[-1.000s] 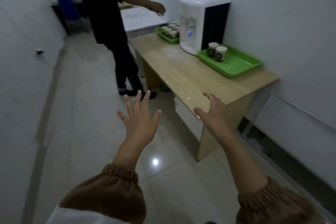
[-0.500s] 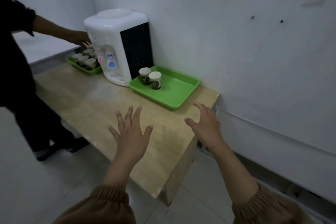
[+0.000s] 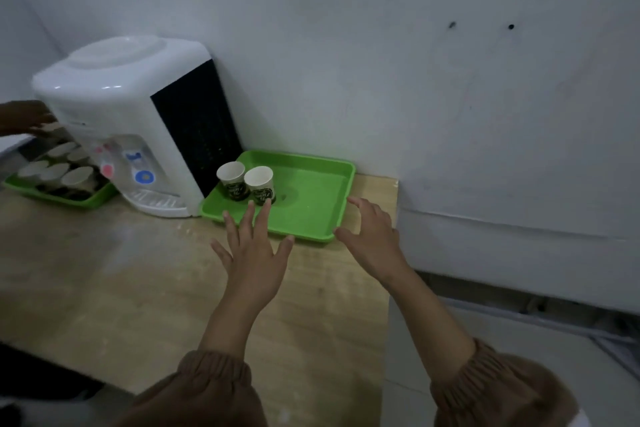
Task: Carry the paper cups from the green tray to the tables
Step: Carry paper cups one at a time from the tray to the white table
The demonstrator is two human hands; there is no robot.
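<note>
A green tray point(image 3: 311, 204) lies on the wooden table point(image 3: 104, 281) against the wall, right of a water dispenser. Two paper cups stand upright side by side in its left part: the left cup point(image 3: 232, 179) and the right cup point(image 3: 260, 184). My left hand point(image 3: 254, 253) hovers open over the tray's front edge, fingertips just short of the right cup. My right hand point(image 3: 372, 239) is open too, fingers spread, above the tray's front right corner. Neither hand touches a cup.
A white water dispenser point(image 3: 135, 121) stands left of the tray. Beyond it a second green tray point(image 3: 86, 199) holds several paper cups, and another person's hand point(image 3: 24, 120) reaches over it. The table ends at the right, near the white wall point(image 3: 485, 114).
I have come closer to the table. Both open hands have advanced from over the bare tabletop to the tray's front edge. The other person's hand stays at the far tray.
</note>
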